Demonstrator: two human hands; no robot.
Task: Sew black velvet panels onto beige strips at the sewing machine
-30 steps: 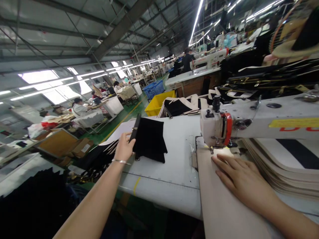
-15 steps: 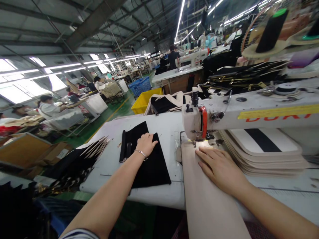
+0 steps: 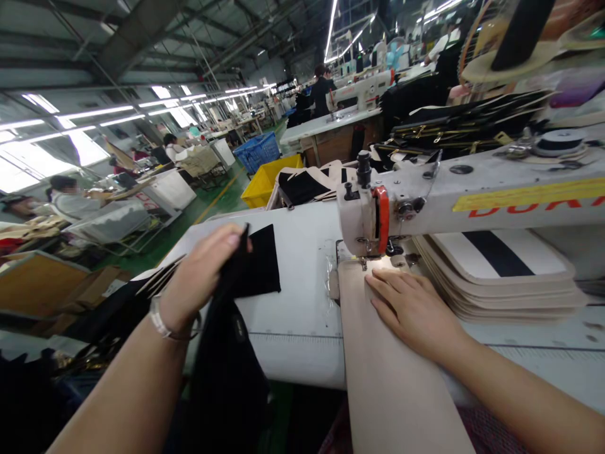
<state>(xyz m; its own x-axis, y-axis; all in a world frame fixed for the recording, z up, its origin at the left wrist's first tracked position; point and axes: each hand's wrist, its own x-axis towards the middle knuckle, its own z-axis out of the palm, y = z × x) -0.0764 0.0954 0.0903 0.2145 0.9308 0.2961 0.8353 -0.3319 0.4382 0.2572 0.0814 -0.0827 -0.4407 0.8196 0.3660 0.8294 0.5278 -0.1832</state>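
Below the left grip (image 3: pixel 205 268), pinched black fabric (image 3: pixel 227 378) hangs down.

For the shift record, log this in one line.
left hand: holding black fabric; right hand: flat on beige panel; sewing machine: over panel's far end

Left hand (image 3: pixel 201 271): was blurred.
Black fabric (image 3: pixel 229 359): faded into shadow below; whether it joined the black piece (image 3: pixel 265 260) on the sewing table (image 3: pixel 305 277) was unclear.
Beige panel (image 3: pixel 394 378): ran past the bottom edge, partly under the right hand (image 3: pixel 416 309).
Sewing machine (image 3: pixel 510 180): was cut off mid-lettering (image 3: pixel 534 207) at the right.
Thread cone (image 3: pixel 522 34): was cropped at the top.
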